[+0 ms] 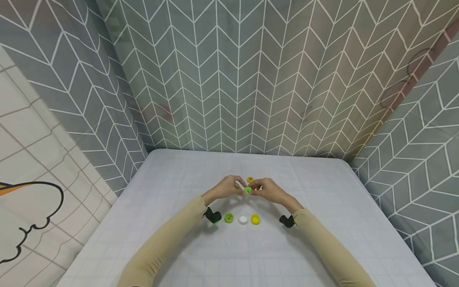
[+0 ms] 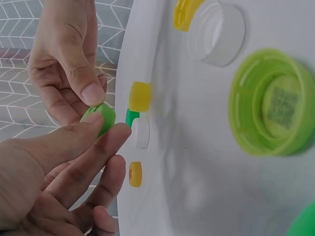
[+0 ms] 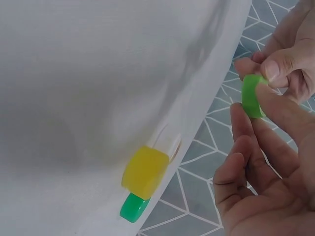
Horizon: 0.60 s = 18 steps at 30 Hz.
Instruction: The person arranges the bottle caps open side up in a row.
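I see left hand [image 1: 226,187] and right hand [image 1: 269,190] pinching green cap [image 1: 248,191], thumbs and fingertips nearly closed, beyond white cap [image 1: 243,219]; two-sided hold probably steadies it. Lime cap [image 1: 228,217] left of white cap, yellow cap [image 1: 255,219] right.

The left arm [image 1: 166,239] and the right arm [image 1: 327,247] were stretched forward, slanting inward; the left hand [image 1: 226,187] and the right hand [image 1: 269,190] faced each other closely, both in a pinching pose.

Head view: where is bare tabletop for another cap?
White tabletop is bare between left sleeve and right sleeve, nearer the person than the bottle-cap row, and outside both sleeves. Crowded: that row, and around left hand and right hand.
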### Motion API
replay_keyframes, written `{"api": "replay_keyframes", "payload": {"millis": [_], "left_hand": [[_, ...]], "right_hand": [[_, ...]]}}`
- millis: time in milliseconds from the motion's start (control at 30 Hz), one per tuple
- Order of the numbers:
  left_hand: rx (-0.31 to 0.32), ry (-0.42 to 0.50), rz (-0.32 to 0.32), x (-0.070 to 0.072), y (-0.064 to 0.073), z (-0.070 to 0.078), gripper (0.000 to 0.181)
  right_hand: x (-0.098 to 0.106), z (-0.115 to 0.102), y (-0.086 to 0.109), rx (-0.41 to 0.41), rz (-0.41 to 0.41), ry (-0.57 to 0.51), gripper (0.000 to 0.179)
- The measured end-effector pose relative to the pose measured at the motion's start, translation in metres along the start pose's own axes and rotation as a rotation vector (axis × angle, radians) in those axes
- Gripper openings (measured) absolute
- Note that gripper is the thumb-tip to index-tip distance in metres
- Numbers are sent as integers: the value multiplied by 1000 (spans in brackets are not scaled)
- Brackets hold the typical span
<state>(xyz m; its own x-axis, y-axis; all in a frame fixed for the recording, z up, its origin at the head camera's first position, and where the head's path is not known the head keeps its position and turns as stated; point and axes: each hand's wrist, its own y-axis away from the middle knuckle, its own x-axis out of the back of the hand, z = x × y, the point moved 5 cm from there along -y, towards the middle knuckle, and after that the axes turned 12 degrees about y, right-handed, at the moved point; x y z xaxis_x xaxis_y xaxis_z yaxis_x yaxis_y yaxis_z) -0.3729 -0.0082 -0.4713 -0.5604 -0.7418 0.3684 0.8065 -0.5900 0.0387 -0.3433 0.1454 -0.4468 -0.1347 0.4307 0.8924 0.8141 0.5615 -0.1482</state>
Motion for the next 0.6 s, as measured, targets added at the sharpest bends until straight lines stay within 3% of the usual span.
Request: {"api": "replay_keyframes", "payload": {"millis": [300,600], "left_hand": [[10,26,61,8,-1,3,26],[-16,133,96,11,0,6,30]], "right_hand": [[9,-5,-1,4,106,37,15],[17,-7,3,-30,198,25,19]]}}
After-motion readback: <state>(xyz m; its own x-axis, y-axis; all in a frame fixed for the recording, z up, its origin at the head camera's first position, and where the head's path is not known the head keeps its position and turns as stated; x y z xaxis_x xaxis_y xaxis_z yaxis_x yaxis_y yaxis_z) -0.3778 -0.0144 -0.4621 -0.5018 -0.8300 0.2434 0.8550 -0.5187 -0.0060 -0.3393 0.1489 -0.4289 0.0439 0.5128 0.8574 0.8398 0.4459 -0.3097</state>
